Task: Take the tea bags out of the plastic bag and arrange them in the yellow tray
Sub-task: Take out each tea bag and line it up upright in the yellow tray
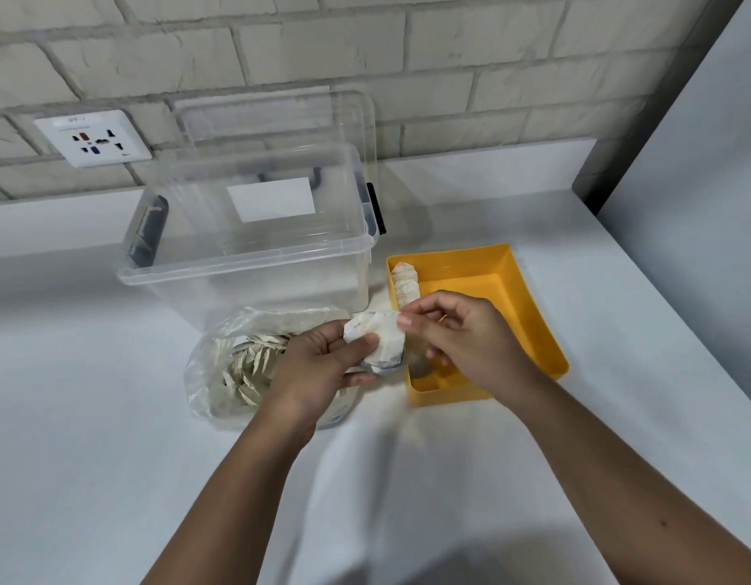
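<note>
A clear plastic bag (222, 373) lies on the white counter and holds several pale tea bags (247, 365). My left hand (319, 369) grips a small bunch of tea bags (380, 335) just right of the bag's mouth. My right hand (458, 335) pinches the top corner of that bunch with thumb and forefinger, above the left part of the yellow tray (530, 301). A short row of tea bags (405, 282) stands along the tray's left wall.
A clear storage box (255, 247) with dark latches stands behind the bag, its lid (281, 116) leaning on the brick wall. A wall socket (93, 139) is at the back left. The counter's right edge runs diagonally past the tray.
</note>
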`<act>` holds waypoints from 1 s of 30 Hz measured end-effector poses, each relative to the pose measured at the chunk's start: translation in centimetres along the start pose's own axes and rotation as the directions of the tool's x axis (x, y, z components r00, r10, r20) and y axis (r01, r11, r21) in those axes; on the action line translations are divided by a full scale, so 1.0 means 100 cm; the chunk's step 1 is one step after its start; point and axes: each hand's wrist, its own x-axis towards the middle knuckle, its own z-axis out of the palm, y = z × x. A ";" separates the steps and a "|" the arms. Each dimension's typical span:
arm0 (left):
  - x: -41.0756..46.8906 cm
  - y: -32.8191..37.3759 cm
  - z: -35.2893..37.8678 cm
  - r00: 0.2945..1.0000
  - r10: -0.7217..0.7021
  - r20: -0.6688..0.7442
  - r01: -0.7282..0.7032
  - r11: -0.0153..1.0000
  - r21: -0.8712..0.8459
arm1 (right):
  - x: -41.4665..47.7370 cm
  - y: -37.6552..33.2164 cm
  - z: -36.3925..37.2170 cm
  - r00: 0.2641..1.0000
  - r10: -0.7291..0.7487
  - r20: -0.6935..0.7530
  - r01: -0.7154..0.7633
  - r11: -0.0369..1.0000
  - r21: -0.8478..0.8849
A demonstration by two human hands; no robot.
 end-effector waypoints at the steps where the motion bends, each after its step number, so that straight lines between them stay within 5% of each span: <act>1: 0.000 0.000 0.002 1.000 0.002 0.011 -0.002 1.000 0.006 | -0.003 0.000 0.004 1.000 -0.006 0.009 0.006 1.000 -0.003; 11: 0.002 -0.005 -0.005 1.000 -0.012 -0.006 0.012 0.999 -0.053 | -0.003 0.001 -0.017 0.995 -0.026 -0.091 0.029 0.999 0.030; 20: 0.005 -0.006 -0.014 0.999 -0.012 -0.030 0.010 0.997 -0.078 | 0.007 0.023 -0.035 0.955 0.223 0.197 -0.172 0.953 -0.248; 30: 0.007 -0.008 -0.017 0.999 -0.016 -0.045 0.013 0.998 -0.059 | 0.017 0.036 -0.019 0.970 0.204 0.133 -0.165 0.952 -0.256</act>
